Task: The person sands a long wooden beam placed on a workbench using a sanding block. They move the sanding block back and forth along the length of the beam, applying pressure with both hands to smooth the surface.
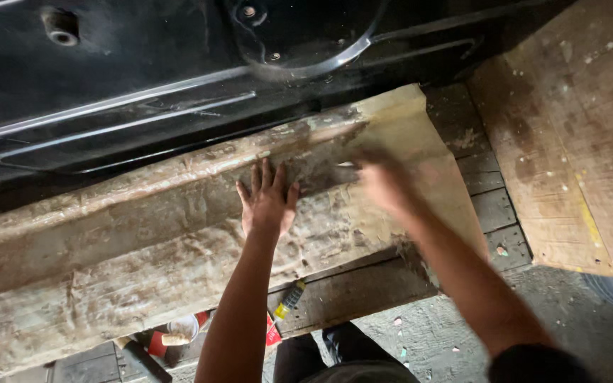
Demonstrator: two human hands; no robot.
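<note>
Long, dull, putty-smeared panel (143,248) lying across the middle of the view, long axis running from lower left up to upper right, right end (406,120) pointing toward the upper right corner. Surface streaked grey and tan, with a raised ridge along the upper edge and a shallower step below it. Resting on a dark plank bench (363,291), just beside a black car body (143,78) with bright trim lines, which runs nearly parallel along the panel's far side.

Left hand (267,202) flat on the panel near its middle, palm down, fingers spread apart and pointing up toward the ridge; pressing, not clamped on anything. Right hand (384,181) blurred, over the panel just to the right of the left hand, close to a dark worn patch (321,167); impossible to tell whether closed on something or merely rubbing the surface.

Sheet of plywood (576,135) at the right, stained and scuffed, well apart from both hands. Below the panel's near edge: a yellow-and-black tool handle (289,301) on the bench, and further left a red and white tub (182,330) with pale contents, partly hidden under the panel. Rough concrete floor (434,340) at bottom, dotted with small chips.
</note>
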